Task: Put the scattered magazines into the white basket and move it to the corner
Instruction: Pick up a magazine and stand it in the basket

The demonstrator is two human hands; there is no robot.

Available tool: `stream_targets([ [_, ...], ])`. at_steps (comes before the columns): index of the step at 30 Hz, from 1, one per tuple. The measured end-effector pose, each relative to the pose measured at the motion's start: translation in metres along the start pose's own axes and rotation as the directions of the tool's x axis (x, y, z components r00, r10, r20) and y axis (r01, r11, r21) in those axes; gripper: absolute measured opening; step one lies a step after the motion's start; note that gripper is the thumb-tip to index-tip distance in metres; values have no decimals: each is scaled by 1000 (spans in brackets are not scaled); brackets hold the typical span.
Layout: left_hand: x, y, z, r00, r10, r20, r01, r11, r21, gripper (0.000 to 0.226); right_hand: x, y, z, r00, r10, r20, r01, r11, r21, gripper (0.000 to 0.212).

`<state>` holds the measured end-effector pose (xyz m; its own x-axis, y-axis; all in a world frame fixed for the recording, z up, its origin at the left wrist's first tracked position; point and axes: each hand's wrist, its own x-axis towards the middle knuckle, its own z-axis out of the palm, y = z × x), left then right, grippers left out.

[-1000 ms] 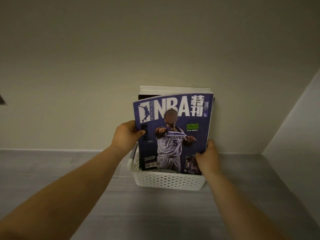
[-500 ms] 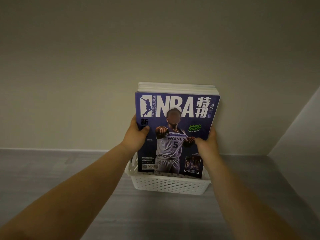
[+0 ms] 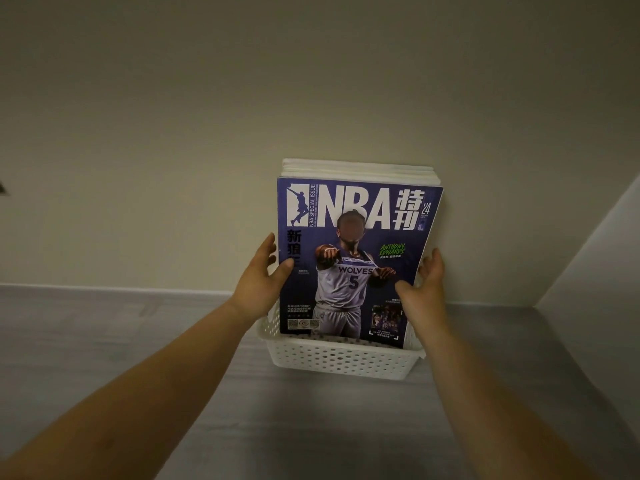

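**Magazine Basket at the Far Edge of the Floor: Current State**

The front magazine (image 3: pixel 356 261) has a purple cover. White lettering at the top reads "NBA", with "NBA SPECIAL ISSUE" set vertically beside a player silhouette, followed by "特刊" and "24". Green script at the right reads "ANTHONY EDWARDS". The pictured player's jersey reads "WOLVES 5". The characters "新狼" run down the left margin, and small code squares sit at the lower left; the fine print is too small to read.

This magazine stands upright in the white basket (image 3: pixel 343 358), in front of further magazines (image 3: pixel 356 169) of which only the pale top edges show. The perforated basket rests on the grey wood-grain floor (image 3: pixel 138 341), at its far edge against the beige back wall (image 3: pixel 311 81) and near the far right corner, where a lighter side wall (image 3: pixel 606 254) meets it.

Both arms extend forward. The left hand (image 3: pixel 259 282) lies at the cover's left edge, fingers straight, thumb touching the cover. The right hand (image 3: pixel 426 289) mirrors it at the right edge, fingers spread and relaxed. Neither hand grips.
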<state>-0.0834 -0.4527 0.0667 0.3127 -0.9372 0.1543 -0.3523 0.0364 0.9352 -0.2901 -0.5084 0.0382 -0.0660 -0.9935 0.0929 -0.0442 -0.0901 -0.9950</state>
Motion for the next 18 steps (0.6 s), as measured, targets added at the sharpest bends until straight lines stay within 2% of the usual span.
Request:
stream_targets([
  [2,-18,-6,-10,998,-51,-30,52,998,30,55,-9,-2,-3,998,-5,-58,2,999,-45,80],
  [5,-51,-12,-37,996,-61,-61,67,993,98,44,-31,-6,-4,992,-51,-116,38,993,-114,73],
  [8,-94,-23,-75,986,-109,-124,118,991,67,35,-63,-14,5,982,-157,-102,129,963,-236,64],
  [12,-155,-53,-134,963,-195,-184,211,975,70,32,-114,-22,44,950,-309,47,298,847,-441,56],
  [18,-228,-110,-238,883,-357,-304,407,905,120,26,-201,-4,136,887,-209,412,413,758,-505,40],
])
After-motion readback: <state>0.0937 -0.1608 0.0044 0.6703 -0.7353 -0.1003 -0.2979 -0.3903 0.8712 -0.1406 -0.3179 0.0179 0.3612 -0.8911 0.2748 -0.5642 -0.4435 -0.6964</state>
